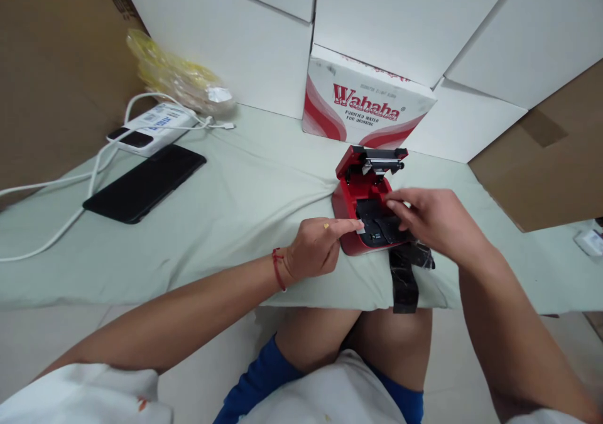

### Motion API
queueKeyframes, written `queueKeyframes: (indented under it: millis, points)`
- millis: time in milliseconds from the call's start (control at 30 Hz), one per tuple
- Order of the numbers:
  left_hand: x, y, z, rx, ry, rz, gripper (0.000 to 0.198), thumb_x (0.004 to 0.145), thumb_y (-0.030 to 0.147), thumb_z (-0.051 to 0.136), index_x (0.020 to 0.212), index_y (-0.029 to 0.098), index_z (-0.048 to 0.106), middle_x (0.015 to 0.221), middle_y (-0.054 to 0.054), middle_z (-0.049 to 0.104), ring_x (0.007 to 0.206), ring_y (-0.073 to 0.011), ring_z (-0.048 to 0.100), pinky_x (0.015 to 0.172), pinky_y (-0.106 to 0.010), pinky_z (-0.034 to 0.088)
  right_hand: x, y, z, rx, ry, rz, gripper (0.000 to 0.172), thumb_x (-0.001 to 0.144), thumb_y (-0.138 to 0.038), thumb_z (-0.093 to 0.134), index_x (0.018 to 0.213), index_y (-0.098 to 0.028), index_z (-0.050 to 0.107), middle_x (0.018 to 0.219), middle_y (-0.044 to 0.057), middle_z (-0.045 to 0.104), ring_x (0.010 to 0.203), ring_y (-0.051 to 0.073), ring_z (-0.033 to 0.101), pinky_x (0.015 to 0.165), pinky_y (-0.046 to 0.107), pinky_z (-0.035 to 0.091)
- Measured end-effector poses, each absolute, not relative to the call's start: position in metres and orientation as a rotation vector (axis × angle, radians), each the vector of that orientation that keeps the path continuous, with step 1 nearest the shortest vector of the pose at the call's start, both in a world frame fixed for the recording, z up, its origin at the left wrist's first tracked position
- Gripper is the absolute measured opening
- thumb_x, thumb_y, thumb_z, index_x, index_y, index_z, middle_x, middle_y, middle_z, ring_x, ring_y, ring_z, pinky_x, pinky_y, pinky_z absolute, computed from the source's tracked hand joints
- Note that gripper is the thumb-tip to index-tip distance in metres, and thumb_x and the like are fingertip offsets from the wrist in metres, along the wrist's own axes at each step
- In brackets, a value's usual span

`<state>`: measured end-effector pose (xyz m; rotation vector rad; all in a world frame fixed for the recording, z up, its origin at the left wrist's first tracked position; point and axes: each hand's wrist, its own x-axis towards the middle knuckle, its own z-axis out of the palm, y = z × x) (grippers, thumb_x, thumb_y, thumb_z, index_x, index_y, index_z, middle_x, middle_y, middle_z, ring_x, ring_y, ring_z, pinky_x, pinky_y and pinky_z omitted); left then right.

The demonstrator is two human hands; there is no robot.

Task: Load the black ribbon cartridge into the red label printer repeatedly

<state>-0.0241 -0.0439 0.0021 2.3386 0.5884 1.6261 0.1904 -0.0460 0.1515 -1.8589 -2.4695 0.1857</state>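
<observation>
A red device that looks like a small label printer stands on the cloth-covered table with its lid tilted up, showing a black roller and a dark inner bay. My left hand reaches in from the left; its index finger is stretched out, touching a small white piece at the bay's left side, while the other fingers curl loosely. Over the right side of the bay is my right hand, thumb and forefinger close together in a pinch; what they hold, if anything, is hidden. Black glossy strips hang from the printer's front over the table edge.
A Wahaha water carton leans against the white boxes behind the printer. To the left lie a black phone, a white power strip with cables, and a yellow plastic bag. Brown cardboard stands at the right.
</observation>
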Motion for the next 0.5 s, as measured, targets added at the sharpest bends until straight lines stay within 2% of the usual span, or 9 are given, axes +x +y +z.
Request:
queueKeyframes:
  millis: [100, 167, 200, 267, 367, 500]
  points:
    - [-0.025, -0.039, 0.005, 2.329, 0.904, 1.703, 0.033, 0.087, 0.008, 0.048, 0.118, 0.019, 0.053, 0.11, -0.011, 0.074, 0.094, -0.0197, 0.072, 0.078, -0.032, 0.056, 0.173, -0.002, 0.144, -1.944, -2.772, 0.099, 0.036, 0.093, -0.022, 0.058, 0.124, -0.026, 0.075, 0.111, 0.008, 0.08, 0.098, 0.026, 0.073, 0.078, 0.031, 0.05]
    - [-0.026, -0.032, 0.006, 2.317, 1.182, 1.619, 0.012, 0.085, 0.012, 0.049, 0.093, 0.02, 0.054, 0.089, -0.008, 0.068, 0.082, -0.0212, 0.065, 0.072, -0.034, 0.05, 0.162, 0.017, 0.131, -1.972, -2.912, 0.078, 0.037, 0.085, -0.018, 0.065, 0.119, -0.023, 0.077, 0.109, 0.013, 0.079, 0.098, 0.031, 0.073, 0.077, 0.034, 0.05]
    - [-0.027, -0.029, 0.006, 2.297, 1.255, 1.518, 0.009, 0.084, 0.013, 0.049, 0.081, 0.021, 0.05, 0.079, -0.006, 0.063, 0.074, -0.0202, 0.059, 0.069, -0.034, 0.046, 0.159, 0.022, 0.125, -1.975, -2.936, 0.073, 0.036, 0.083, -0.017, 0.067, 0.117, -0.022, 0.078, 0.107, 0.015, 0.079, 0.097, 0.032, 0.073, 0.076, 0.035, 0.05]
    - [-0.03, -0.024, 0.003, 2.214, 1.259, 1.289, 0.019, 0.081, 0.013, 0.048, 0.067, 0.022, 0.038, 0.064, -0.001, 0.05, 0.062, -0.0164, 0.047, 0.063, -0.032, 0.037, 0.157, 0.024, 0.118, -1.958, -2.947, 0.061, 0.036, 0.082, -0.016, 0.068, 0.116, -0.022, 0.078, 0.109, 0.015, 0.078, 0.097, 0.032, 0.072, 0.075, 0.035, 0.049]
    - [-0.032, -0.019, -0.001, 2.071, 1.199, 1.137, 0.032, 0.085, 0.016, 0.046, 0.062, 0.022, 0.025, 0.055, 0.003, 0.036, 0.054, -0.0121, 0.032, 0.056, -0.028, 0.027, 0.168, 0.01, 0.131, -1.902, -2.929, 0.06, 0.039, 0.086, -0.02, 0.066, 0.124, -0.025, 0.074, 0.115, 0.011, 0.077, 0.097, 0.029, 0.071, 0.076, 0.034, 0.05]
    - [-0.031, -0.016, 0.002, 1.818, 1.232, 1.157, 0.046, 0.094, 0.034, 0.051, 0.062, 0.022, 0.02, 0.054, 0.007, 0.025, 0.055, -0.0097, 0.021, 0.055, -0.025, 0.023, 0.222, -0.029, 0.179, -1.607, -2.74, 0.208, 0.04, 0.096, -0.044, 0.059, 0.131, -0.026, 0.069, 0.107, 0.008, 0.077, 0.078, 0.022, 0.07, 0.071, 0.035, 0.054]
